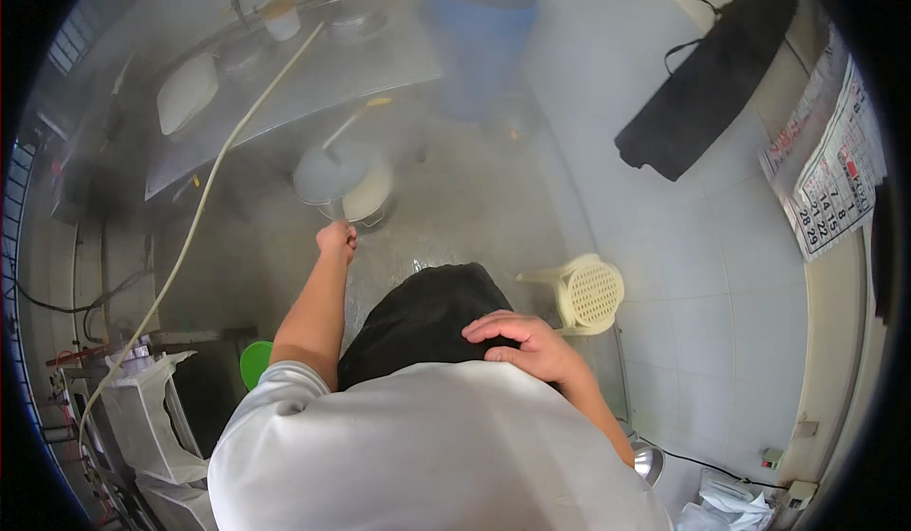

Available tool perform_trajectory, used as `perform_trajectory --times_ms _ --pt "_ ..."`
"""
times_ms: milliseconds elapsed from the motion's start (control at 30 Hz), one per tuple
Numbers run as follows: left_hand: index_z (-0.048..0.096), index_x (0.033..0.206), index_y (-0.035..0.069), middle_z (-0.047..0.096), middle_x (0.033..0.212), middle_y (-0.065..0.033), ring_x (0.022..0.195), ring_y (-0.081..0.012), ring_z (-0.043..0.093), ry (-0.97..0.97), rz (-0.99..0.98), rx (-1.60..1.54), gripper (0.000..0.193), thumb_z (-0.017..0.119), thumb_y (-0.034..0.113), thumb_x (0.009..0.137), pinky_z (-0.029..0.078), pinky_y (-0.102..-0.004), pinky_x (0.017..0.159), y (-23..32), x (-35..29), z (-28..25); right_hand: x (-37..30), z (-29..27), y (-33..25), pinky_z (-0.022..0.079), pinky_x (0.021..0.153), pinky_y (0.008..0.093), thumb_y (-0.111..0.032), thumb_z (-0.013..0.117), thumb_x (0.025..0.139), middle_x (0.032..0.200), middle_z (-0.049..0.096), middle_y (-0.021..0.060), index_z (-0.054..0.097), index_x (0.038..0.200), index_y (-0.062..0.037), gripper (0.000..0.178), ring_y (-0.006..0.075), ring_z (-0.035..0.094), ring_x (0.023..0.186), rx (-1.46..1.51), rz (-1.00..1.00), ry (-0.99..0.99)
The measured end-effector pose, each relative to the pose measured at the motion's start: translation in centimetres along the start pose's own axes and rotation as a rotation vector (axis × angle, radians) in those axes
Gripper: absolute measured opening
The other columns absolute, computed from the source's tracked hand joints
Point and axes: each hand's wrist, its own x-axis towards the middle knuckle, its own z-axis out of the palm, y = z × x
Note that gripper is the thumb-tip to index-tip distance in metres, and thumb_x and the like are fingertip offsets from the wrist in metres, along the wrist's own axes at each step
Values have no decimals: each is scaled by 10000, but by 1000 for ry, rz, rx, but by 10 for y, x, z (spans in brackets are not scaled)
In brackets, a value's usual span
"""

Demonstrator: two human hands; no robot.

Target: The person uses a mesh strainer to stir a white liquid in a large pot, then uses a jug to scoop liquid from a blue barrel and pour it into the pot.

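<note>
Left hand (339,237): fingers curled tight round handle (337,210) of pan (318,182). Pan lies straight ahead of fist, handle pointing forward, partly overlapping pale bucket (372,195) in view. Right hand (520,337) farther off, fingers loosely spread against black garment (418,320), apparently nothing held.

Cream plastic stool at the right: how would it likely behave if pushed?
The stool is probably light, being perforated plastic. Its moulded shape suggests stiffness. It might slide, since the floor nearby looks shiny, perhaps wet.
</note>
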Motion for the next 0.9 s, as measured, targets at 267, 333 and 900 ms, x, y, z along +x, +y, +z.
perform_trajectory --times_ms 267,333,900 --pt "503 857 -13 544 658 -114 466 -180 491 -80 -3 22 43 545 -21 861 282 -306 380 8 16 1 9 -6 -2 496 950 366 -122 716 886 1163 690 97 682 1130 -41 260 246 626 1105 10 5 -38" --pt "510 859 -15 545 658 -112 467 -179 492 -85 -5 18 45 554 -14 866 283 -305 381 11 11 4 8 -6 -3 495 951 365 -119 716 884 1167 688 97 682 1130 -40 261 247 623 1108 13 19 -33" --pt "507 910 -31 569 687 -123 476 -172 508 -91 15 -42 72 568 -1 887 289 -309 381 12 12 -2 7 1 -7 486 969 365 -48 704 860 1183 688 102 684 1102 -18 245 254 616 1139 -44 42 -47"
